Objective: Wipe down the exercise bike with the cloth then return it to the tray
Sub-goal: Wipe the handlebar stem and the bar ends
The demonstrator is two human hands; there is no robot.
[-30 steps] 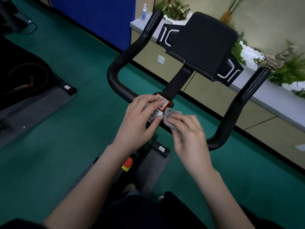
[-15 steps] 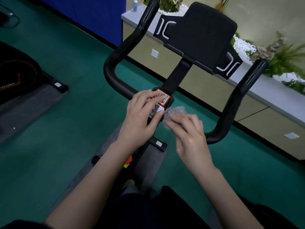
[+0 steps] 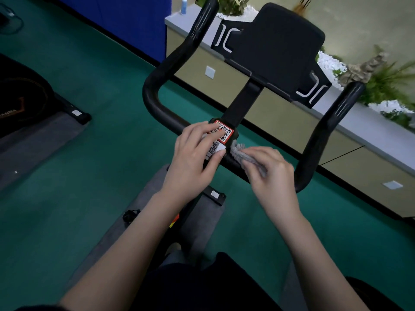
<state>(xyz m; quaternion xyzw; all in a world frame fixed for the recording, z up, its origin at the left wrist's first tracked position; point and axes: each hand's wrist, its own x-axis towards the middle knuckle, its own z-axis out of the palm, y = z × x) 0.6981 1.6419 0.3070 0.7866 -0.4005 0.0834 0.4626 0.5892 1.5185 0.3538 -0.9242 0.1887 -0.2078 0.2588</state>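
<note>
- Head view: the bike (image 3: 244,102) shows a smooth black U-shaped handlebar (image 3: 155,102) with rounded, upturned ends. A flat, matte black console (image 3: 276,48) with white bracket marks sits on a square stem.
- A red-edged QR sticker (image 3: 225,131) and a white label below it cover the centre clamp.
- The cloth (image 3: 241,153) is grey, fuzzy and bunched into a roll. It lies against the bar just right of the stickers.
- The right hand (image 3: 271,173) pinches the cloth between curled fingers and thumb, holding it on the bar.
- The left hand (image 3: 193,158) rests on the clamp with relaxed fingers over the stickers and the thumb at the white label, gripping nothing.
- The hands hide the bar beneath them and part of the stickers. The right hand and the cloth's end are blurred.
- The bike's lower frame is mostly behind the arms. A red and yellow part beside the left forearm cannot be made out.
- The floor (image 3: 101,153) is green carpet. A grey mat (image 3: 146,209) lies under the bike.
- Another dark machine (image 3: 20,102) stands at the left, cut off by the edge.
- A pale ledge (image 3: 370,140) along the far wall carries plants (image 3: 390,84), white pebbles and a small bottle (image 3: 184,5), next to a blue panel (image 3: 125,16).
</note>
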